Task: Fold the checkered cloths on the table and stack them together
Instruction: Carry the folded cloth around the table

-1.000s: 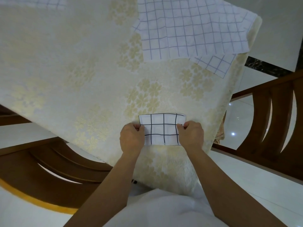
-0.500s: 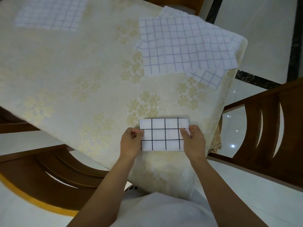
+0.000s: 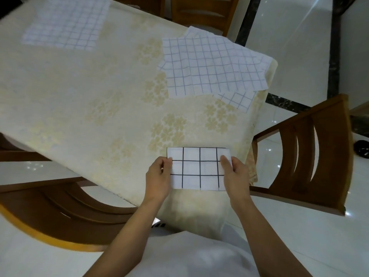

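A small folded white cloth with black grid lines (image 3: 196,168) lies at the near edge of the table (image 3: 89,100). My left hand (image 3: 158,176) pinches its left edge and my right hand (image 3: 234,175) pinches its right edge, thumbs on top. A heap of unfolded checkered cloths (image 3: 209,66) is spread at the table's far right corner, overlapping one another. Another checkered cloth (image 3: 65,27) lies flat at the far left.
The table wears a cream flowered tablecloth. Wooden chairs stand at the near left (image 3: 60,206), at the right (image 3: 311,152) and behind the table (image 3: 199,11). Glossy white floor tiles surround the table.
The view has tilted up, bringing the far left cloth into sight. Both hands keep their hold on the folded cloth, which has shifted slightly toward the table's near edge.
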The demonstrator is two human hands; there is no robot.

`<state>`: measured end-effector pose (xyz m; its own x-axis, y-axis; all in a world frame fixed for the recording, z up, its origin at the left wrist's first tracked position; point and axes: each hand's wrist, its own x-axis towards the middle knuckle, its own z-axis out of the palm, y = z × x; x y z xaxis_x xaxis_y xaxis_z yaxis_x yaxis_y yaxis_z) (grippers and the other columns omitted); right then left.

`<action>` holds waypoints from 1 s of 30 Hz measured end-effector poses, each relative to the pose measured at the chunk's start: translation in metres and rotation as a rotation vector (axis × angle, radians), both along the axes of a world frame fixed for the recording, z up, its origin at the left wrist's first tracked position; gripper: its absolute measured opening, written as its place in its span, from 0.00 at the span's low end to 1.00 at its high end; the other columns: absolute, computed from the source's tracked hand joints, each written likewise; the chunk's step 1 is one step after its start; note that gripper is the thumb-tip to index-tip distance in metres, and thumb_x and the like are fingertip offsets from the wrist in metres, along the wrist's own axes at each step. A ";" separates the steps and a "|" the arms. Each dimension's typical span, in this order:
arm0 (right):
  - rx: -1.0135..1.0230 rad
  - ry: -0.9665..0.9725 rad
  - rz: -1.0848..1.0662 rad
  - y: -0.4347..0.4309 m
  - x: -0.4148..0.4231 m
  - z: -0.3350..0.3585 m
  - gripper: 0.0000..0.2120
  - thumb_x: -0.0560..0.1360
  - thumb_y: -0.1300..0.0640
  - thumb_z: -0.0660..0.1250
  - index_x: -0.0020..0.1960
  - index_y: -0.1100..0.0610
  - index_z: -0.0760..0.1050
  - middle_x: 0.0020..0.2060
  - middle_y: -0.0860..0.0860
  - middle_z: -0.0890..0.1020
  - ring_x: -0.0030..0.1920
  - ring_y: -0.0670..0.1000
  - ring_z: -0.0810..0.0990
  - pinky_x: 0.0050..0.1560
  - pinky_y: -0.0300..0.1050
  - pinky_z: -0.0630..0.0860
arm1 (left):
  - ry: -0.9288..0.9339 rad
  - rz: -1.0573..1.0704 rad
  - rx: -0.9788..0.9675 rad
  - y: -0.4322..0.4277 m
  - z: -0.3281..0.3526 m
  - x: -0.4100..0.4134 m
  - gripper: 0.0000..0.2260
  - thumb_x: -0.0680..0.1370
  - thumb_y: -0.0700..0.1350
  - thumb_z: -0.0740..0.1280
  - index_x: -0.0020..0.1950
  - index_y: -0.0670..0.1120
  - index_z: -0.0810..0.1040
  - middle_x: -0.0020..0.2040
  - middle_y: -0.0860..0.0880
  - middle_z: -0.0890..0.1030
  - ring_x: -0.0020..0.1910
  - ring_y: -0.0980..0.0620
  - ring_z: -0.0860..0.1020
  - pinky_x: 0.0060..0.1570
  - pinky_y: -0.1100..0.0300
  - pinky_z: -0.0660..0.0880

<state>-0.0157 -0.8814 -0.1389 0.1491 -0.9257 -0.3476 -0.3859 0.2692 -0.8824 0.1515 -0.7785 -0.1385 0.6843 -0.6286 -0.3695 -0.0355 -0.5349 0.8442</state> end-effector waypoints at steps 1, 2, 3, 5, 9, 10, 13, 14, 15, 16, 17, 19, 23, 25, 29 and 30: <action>-0.015 -0.011 0.015 0.001 -0.002 0.000 0.21 0.82 0.50 0.63 0.36 0.60 0.64 0.31 0.52 0.64 0.33 0.46 0.64 0.38 0.40 0.65 | -0.054 -0.012 -0.003 0.002 0.002 -0.004 0.15 0.84 0.49 0.59 0.42 0.42 0.73 0.38 0.42 0.77 0.35 0.53 0.71 0.33 0.66 0.65; -0.033 -0.018 0.031 0.003 -0.004 0.001 0.21 0.82 0.50 0.63 0.35 0.60 0.64 0.31 0.51 0.64 0.32 0.45 0.65 0.37 0.39 0.65 | -0.107 -0.013 -0.009 0.004 0.005 -0.008 0.15 0.84 0.49 0.58 0.41 0.43 0.71 0.35 0.44 0.75 0.33 0.54 0.70 0.32 0.66 0.65; -0.059 -0.015 0.052 0.004 -0.005 0.001 0.20 0.82 0.51 0.63 0.35 0.59 0.64 0.30 0.50 0.65 0.32 0.44 0.65 0.37 0.40 0.66 | -0.156 -0.003 -0.015 0.005 0.008 -0.012 0.14 0.84 0.48 0.58 0.40 0.44 0.70 0.33 0.46 0.74 0.32 0.56 0.69 0.32 0.65 0.65; -0.115 0.016 0.106 0.004 -0.009 0.000 0.21 0.82 0.51 0.62 0.34 0.60 0.65 0.29 0.49 0.67 0.31 0.44 0.66 0.37 0.41 0.66 | -0.235 0.037 -0.023 0.009 0.010 -0.021 0.14 0.85 0.47 0.57 0.39 0.46 0.69 0.31 0.50 0.71 0.29 0.57 0.68 0.30 0.65 0.65; -0.170 0.005 0.199 0.002 -0.017 0.000 0.22 0.83 0.51 0.61 0.35 0.63 0.66 0.29 0.55 0.69 0.33 0.46 0.68 0.38 0.45 0.67 | -0.323 0.126 0.004 0.018 0.013 -0.040 0.15 0.85 0.48 0.57 0.41 0.43 0.71 0.30 0.51 0.72 0.27 0.57 0.69 0.28 0.65 0.64; -0.172 -0.004 0.228 0.000 -0.020 0.001 0.22 0.83 0.51 0.60 0.35 0.62 0.66 0.29 0.53 0.70 0.33 0.46 0.68 0.38 0.45 0.67 | -0.326 0.154 0.015 0.021 0.015 -0.046 0.15 0.85 0.48 0.57 0.42 0.43 0.72 0.31 0.51 0.73 0.29 0.56 0.70 0.28 0.66 0.65; -0.176 -0.024 0.351 -0.002 -0.031 0.007 0.20 0.83 0.52 0.60 0.35 0.59 0.68 0.30 0.50 0.73 0.32 0.45 0.70 0.36 0.45 0.69 | -0.334 0.265 0.053 0.034 0.023 -0.070 0.15 0.85 0.48 0.57 0.43 0.42 0.73 0.32 0.51 0.74 0.30 0.57 0.71 0.28 0.68 0.66; -0.191 -0.026 0.388 -0.002 -0.034 0.007 0.19 0.83 0.52 0.60 0.37 0.60 0.70 0.31 0.52 0.76 0.33 0.46 0.71 0.35 0.46 0.70 | -0.341 0.294 0.059 0.038 0.025 -0.078 0.14 0.85 0.48 0.57 0.43 0.42 0.73 0.32 0.51 0.74 0.29 0.57 0.70 0.28 0.68 0.66; -0.203 -0.028 0.427 0.000 -0.038 0.009 0.19 0.83 0.52 0.59 0.38 0.61 0.71 0.32 0.55 0.77 0.33 0.46 0.72 0.35 0.46 0.71 | -0.351 0.328 0.065 0.044 0.027 -0.088 0.14 0.85 0.47 0.57 0.42 0.43 0.72 0.31 0.52 0.73 0.28 0.57 0.69 0.27 0.67 0.65; -0.213 -0.034 0.461 0.004 -0.042 0.011 0.19 0.83 0.52 0.60 0.38 0.61 0.71 0.32 0.55 0.77 0.33 0.45 0.71 0.35 0.47 0.71 | -0.360 0.363 0.066 0.050 0.027 -0.098 0.14 0.84 0.47 0.57 0.41 0.43 0.71 0.30 0.52 0.72 0.28 0.57 0.68 0.28 0.65 0.64; -0.218 -0.045 0.490 0.007 -0.046 0.013 0.19 0.83 0.53 0.60 0.36 0.60 0.69 0.30 0.53 0.75 0.31 0.43 0.69 0.33 0.45 0.69 | -0.365 0.396 0.067 0.056 0.026 -0.107 0.14 0.84 0.47 0.57 0.41 0.44 0.71 0.30 0.51 0.71 0.27 0.57 0.68 0.28 0.63 0.63; -0.225 -0.059 0.552 0.016 -0.051 0.016 0.20 0.83 0.54 0.61 0.33 0.54 0.64 0.27 0.45 0.69 0.28 0.41 0.66 0.30 0.37 0.63 | -0.361 0.467 0.074 0.072 0.023 -0.123 0.14 0.84 0.47 0.57 0.42 0.43 0.72 0.31 0.50 0.72 0.28 0.57 0.69 0.29 0.61 0.64; -0.215 -0.063 0.703 0.038 -0.054 0.010 0.20 0.83 0.53 0.60 0.33 0.56 0.63 0.27 0.46 0.65 0.30 0.43 0.62 0.32 0.41 0.61 | -0.374 0.590 0.130 0.108 0.024 -0.147 0.13 0.84 0.48 0.57 0.43 0.45 0.73 0.31 0.52 0.73 0.29 0.58 0.71 0.29 0.65 0.66; -0.199 -0.067 0.773 0.051 -0.049 0.006 0.21 0.83 0.52 0.60 0.36 0.62 0.66 0.29 0.52 0.67 0.32 0.47 0.64 0.33 0.46 0.63 | -0.379 0.656 0.168 0.127 0.027 -0.155 0.13 0.84 0.48 0.57 0.44 0.44 0.73 0.33 0.53 0.74 0.31 0.57 0.73 0.29 0.67 0.67; -0.223 -0.078 0.922 0.083 -0.030 0.011 0.20 0.83 0.52 0.60 0.39 0.65 0.69 0.33 0.61 0.75 0.33 0.49 0.68 0.34 0.50 0.67 | -0.378 0.796 0.213 0.168 0.033 -0.166 0.13 0.84 0.49 0.56 0.45 0.44 0.73 0.36 0.52 0.76 0.33 0.56 0.73 0.29 0.67 0.67; -0.235 -0.082 0.960 0.093 -0.025 0.012 0.19 0.83 0.52 0.60 0.39 0.65 0.70 0.34 0.62 0.76 0.33 0.49 0.69 0.34 0.48 0.67 | -0.376 0.839 0.213 0.178 0.035 -0.168 0.13 0.84 0.49 0.56 0.45 0.44 0.73 0.36 0.51 0.76 0.33 0.56 0.73 0.29 0.67 0.67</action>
<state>-0.0403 -0.7886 -0.1267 0.8876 -0.4433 -0.1254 -0.2837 -0.3113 -0.9070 -0.0169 -0.6007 -0.1040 0.9804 0.1788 -0.0828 0.1810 -0.6508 0.7374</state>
